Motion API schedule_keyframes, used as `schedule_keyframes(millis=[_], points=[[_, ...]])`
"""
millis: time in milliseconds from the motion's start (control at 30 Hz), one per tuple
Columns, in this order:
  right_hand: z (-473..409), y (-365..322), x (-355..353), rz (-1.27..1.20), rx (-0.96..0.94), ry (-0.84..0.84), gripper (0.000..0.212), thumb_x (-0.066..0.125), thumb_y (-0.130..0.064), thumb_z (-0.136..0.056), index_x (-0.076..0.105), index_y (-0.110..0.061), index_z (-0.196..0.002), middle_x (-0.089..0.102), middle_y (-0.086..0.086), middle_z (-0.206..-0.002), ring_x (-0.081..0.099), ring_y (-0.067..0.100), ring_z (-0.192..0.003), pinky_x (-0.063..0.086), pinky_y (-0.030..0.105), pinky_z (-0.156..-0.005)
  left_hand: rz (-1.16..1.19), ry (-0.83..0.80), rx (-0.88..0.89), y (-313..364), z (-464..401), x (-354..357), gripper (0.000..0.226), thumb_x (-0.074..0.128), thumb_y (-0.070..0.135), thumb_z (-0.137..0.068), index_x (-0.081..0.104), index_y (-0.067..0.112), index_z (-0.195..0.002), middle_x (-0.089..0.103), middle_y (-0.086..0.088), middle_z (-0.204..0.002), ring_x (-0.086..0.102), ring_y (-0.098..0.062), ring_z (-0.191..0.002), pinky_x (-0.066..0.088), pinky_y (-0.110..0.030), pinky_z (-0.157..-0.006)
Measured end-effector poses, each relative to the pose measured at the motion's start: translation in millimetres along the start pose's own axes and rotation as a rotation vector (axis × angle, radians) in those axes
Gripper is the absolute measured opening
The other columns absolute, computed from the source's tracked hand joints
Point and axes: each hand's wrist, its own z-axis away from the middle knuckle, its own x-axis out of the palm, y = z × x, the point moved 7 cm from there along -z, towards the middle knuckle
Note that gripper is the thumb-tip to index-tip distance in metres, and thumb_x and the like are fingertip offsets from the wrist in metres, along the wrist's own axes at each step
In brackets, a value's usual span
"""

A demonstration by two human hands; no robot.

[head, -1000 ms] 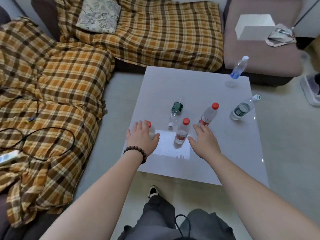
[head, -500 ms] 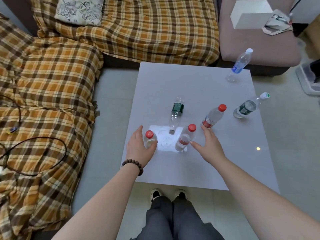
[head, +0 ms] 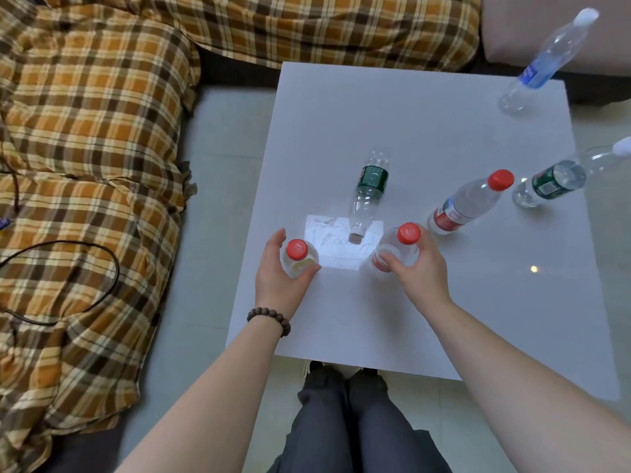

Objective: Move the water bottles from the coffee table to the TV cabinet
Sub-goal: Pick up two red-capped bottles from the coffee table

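Observation:
Several clear water bottles stand on the white coffee table (head: 444,302). My left hand (head: 278,281) wraps around a red-capped bottle (head: 297,254) near the table's left side. My right hand (head: 418,268) grips a second red-capped bottle (head: 403,244) close by. A third red-capped bottle (head: 469,201) stands to the right of it. A green-labelled bottle (head: 370,186) sits behind my hands, another green-labelled one (head: 560,179) at the right edge, and a blue-labelled one (head: 543,66) at the far right corner. The TV cabinet is out of view.
A sofa under an orange plaid cover (head: 85,148) runs along the left and back of the table, with a black cable (head: 102,254) lying on it. A pinkish seat (head: 546,29) sits at the far right. My legs (head: 358,425) are at the table's near edge.
My right hand has moved left and closed around the middle red-capped bottle. My left hand has tightened around its bottle. The camera has come closer and lower over the table.

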Motion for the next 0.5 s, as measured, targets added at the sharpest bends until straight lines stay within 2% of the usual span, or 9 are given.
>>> schedule_keyframes(millis=[33,100,167,300,400,500], points=[[-2,-1,-1,0.001,-0.013,0.009,0.052,0.078,-0.024,-0.074,0.053,-0.021,-0.12,0.058,-0.006,-0.115,0.053,0.014,-0.107,0.036,0.021,-0.087,0.0,-0.001,0.004,0,-2,1,0.069,0.079,0.022,-0.074,0.044,0.026,-0.134,0.051,0.012,-0.131,0.047,-0.006,-0.12,0.029,0.0,-0.089],[-4,-2,-2,-0.008,-0.012,0.011,0.048,0.077,-0.025,-0.076,0.053,-0.023,-0.117,0.057,-0.007,-0.109,0.052,0.012,-0.1,0.036,0.022,-0.084,-0.02,-0.003,0.019,2,-4,1,0.053,0.078,0.023,-0.075,0.052,0.027,-0.12,0.057,0.013,-0.117,0.052,-0.007,-0.107,0.033,-0.002,-0.079],[-5,-4,-6,-0.014,-0.002,0.022,0.051,0.076,-0.026,-0.077,0.052,-0.024,-0.121,0.054,-0.009,-0.109,0.05,0.011,-0.1,0.037,0.024,-0.086,-0.032,-0.006,0.037,6,-3,1,0.048,0.078,0.024,-0.075,0.053,0.028,-0.115,0.058,0.015,-0.11,0.051,-0.005,-0.101,0.033,-0.006,-0.08],[-2,-26,-23,-0.043,-0.037,0.028,0.052,0.077,-0.027,-0.076,0.052,-0.024,-0.122,0.053,-0.012,-0.11,0.05,0.01,-0.102,0.04,0.026,-0.092,-0.052,-0.008,0.089,29,2,-5,0.049,0.079,0.026,-0.074,0.053,0.029,-0.116,0.058,0.015,-0.11,0.051,-0.004,-0.102,0.035,-0.012,-0.087],[9,-49,-47,-0.071,-0.041,0.029,0.052,0.077,-0.027,-0.076,0.052,-0.023,-0.122,0.054,-0.013,-0.111,0.05,0.011,-0.105,0.038,0.025,-0.093,-0.076,-0.014,0.138,61,14,-15,0.05,0.079,0.028,-0.074,0.054,0.027,-0.117,0.059,0.014,-0.112,0.051,-0.005,-0.103,0.034,-0.01,-0.086],[26,-72,-80,-0.077,-0.068,0.058,0.047,0.076,-0.028,-0.077,0.052,-0.025,-0.118,0.052,-0.01,-0.112,0.05,0.011,-0.104,0.038,0.023,-0.091,-0.083,-0.025,0.198,103,29,-22,0.051,0.078,0.03,-0.074,0.054,0.026,-0.119,0.059,0.013,-0.114,0.051,-0.005,-0.106,0.037,-0.019,-0.091]])
